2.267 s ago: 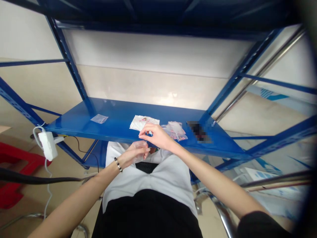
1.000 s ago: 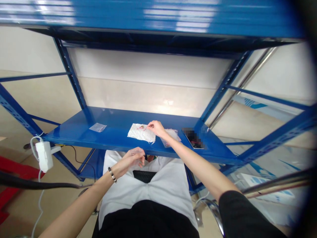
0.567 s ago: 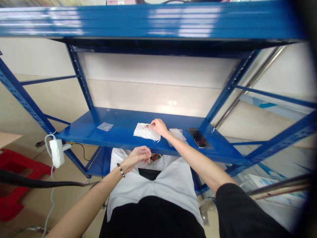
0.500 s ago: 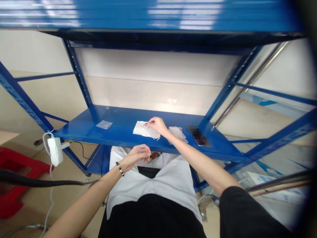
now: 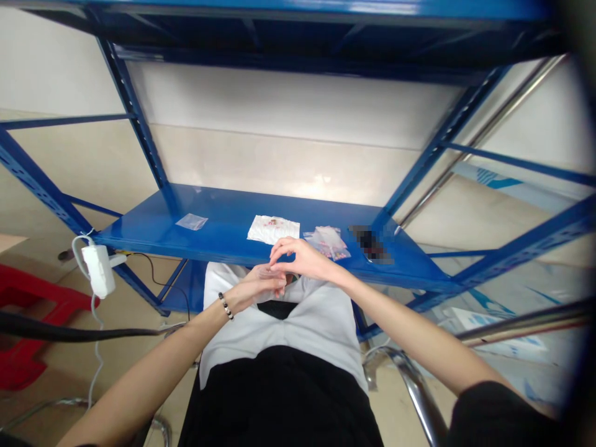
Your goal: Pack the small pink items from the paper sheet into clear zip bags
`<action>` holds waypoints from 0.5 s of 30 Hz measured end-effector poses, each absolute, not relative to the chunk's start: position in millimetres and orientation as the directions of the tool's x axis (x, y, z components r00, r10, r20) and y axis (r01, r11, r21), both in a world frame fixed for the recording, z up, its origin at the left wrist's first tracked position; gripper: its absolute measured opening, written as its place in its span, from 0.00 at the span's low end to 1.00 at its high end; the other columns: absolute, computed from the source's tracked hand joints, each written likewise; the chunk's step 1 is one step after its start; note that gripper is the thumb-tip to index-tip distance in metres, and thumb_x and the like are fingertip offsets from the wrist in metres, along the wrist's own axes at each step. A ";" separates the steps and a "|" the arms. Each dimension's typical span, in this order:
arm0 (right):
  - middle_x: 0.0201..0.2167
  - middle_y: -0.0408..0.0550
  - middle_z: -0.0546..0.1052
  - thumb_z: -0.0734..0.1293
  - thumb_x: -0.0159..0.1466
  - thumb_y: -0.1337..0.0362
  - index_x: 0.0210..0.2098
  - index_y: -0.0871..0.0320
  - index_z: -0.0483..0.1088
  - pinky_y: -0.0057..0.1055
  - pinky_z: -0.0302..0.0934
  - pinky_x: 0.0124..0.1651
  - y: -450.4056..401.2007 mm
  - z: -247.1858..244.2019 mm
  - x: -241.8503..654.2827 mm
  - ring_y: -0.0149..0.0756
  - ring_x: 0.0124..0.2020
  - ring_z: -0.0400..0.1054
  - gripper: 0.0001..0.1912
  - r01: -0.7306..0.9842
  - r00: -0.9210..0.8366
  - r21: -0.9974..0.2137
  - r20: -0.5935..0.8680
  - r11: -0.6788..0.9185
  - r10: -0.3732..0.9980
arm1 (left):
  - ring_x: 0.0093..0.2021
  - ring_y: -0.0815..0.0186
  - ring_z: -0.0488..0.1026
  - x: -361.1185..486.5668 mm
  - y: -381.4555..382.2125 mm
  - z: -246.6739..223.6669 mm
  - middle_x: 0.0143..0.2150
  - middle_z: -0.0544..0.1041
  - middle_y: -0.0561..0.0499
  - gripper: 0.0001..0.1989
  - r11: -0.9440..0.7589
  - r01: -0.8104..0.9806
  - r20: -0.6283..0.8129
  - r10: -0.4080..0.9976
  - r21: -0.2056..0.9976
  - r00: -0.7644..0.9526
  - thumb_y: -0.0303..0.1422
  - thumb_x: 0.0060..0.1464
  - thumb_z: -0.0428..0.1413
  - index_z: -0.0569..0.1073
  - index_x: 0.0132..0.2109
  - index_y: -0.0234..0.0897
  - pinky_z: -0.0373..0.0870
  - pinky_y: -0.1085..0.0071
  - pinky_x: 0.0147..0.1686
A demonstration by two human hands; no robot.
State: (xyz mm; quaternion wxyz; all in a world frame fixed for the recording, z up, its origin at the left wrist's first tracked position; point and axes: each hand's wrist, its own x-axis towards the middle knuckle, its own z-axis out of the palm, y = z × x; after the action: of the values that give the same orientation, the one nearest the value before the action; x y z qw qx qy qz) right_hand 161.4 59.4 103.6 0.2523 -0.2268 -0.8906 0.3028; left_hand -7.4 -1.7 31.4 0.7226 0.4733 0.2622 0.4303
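L hand (image 5: 256,287) holds a clear container (image 5: 266,272) over the lap, just off the shelf's front edge, fingers curled round it; its long axis & which way it points can't be made out (too see-through). R hand (image 5: 305,259) is right above it, thumb & index tips close together; can't tell if they pinch anything. White tissue (image 5: 270,234) lies flat w/ its long axis approx. L–R along the blue shelf (image 5: 223,208), small beads (image 5: 274,221) near its back edge. Plastic bags (image 5: 329,242) w/ pink bits sit R of it, then a phone (image 5: 371,244) (partly pixelated), slanting back-L to front-R. Small zip bag (image 5: 192,221) is well to the L. Pale wall (image 5: 288,158) behind; white power strip (image 5: 99,271) hangs by the L end, red stool (image 5: 40,304) on the floor beyond.
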 end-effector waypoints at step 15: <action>0.30 0.48 0.81 0.70 0.56 0.71 0.32 0.58 0.80 0.24 0.61 0.34 229.5 54.8 179.1 0.36 0.33 0.74 0.06 0.744 -0.350 -0.465 0.340 0.479 0.873 | 0.27 0.69 0.70 -1.7 11.4 22.6 0.29 0.73 0.49 0.13 0.203 -0.390 -0.027 0.911 0.898 0.412 0.37 0.53 0.62 0.72 0.40 0.33 0.63 0.73 0.28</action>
State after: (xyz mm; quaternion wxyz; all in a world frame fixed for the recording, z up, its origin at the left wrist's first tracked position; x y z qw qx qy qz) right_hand 179.1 229.5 54.8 0.2794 -0.4971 -0.8134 0.1149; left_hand -1.7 11.4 22.6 0.7167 0.4386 0.2967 0.4538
